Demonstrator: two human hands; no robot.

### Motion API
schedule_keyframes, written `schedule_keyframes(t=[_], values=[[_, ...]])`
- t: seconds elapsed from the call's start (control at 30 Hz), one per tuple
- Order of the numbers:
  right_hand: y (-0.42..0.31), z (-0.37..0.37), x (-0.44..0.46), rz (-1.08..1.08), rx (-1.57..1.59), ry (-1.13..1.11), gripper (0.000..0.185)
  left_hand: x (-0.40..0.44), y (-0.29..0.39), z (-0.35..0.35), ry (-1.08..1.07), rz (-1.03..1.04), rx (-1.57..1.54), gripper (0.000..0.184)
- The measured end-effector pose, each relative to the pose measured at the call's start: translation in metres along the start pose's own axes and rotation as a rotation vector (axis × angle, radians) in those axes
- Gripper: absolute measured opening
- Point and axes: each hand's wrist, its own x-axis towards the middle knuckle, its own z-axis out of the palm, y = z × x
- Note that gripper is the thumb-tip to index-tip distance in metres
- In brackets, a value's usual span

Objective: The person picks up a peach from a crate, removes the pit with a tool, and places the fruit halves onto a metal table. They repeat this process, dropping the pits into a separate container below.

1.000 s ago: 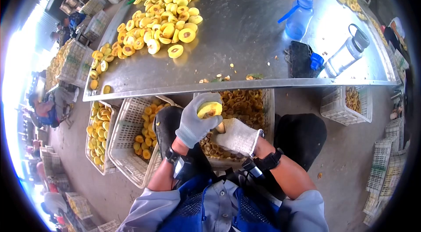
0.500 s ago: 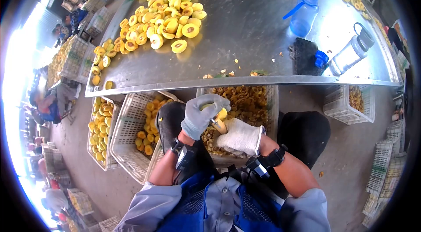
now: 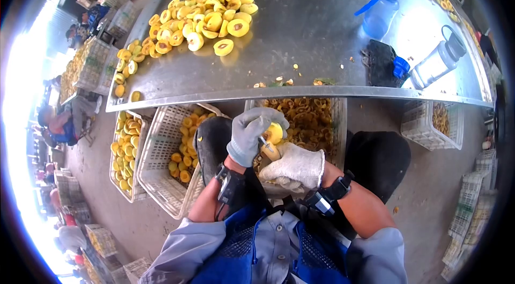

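Yellow fruit (image 3: 274,133) and rounded wooden handle (image 3: 270,151) fill fabric-gloved hands (image 3: 295,166).

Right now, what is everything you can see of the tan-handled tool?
The tool has a short, tan, rounded handle, seemingly wood, with a bit of shiny metal at its upper-left end. It slants in the gloved right hand, metal end close to the left hand; whether they touch is unclear. Its tip is hidden.
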Motion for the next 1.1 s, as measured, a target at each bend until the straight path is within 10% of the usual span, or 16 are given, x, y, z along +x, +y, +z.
schedule_keyframes(t=[0.27,0.43,0.63,1.1], values=[[-0.002,0.007,0.000,-0.123,-0.060,-0.079,0.013,-0.003,0.010,0.010,0.228,-0.093,-0.383,0.057],[0.009,-0.003,0.012,-0.172,-0.069,-0.016,0.013,-0.009,0.053,-0.072,0.447,0.105,0.636,0.037],[-0.005,0.000,0.005,-0.156,-0.134,0.027,0.014,-0.030,0.101,-0.137,0.464,-0.221,1.807,0.032],[0.005,-0.008,0.033,-0.308,-0.222,0.189,0.022,0.180,0.031,-0.162,0.483,0.089,1.444,0.058]])
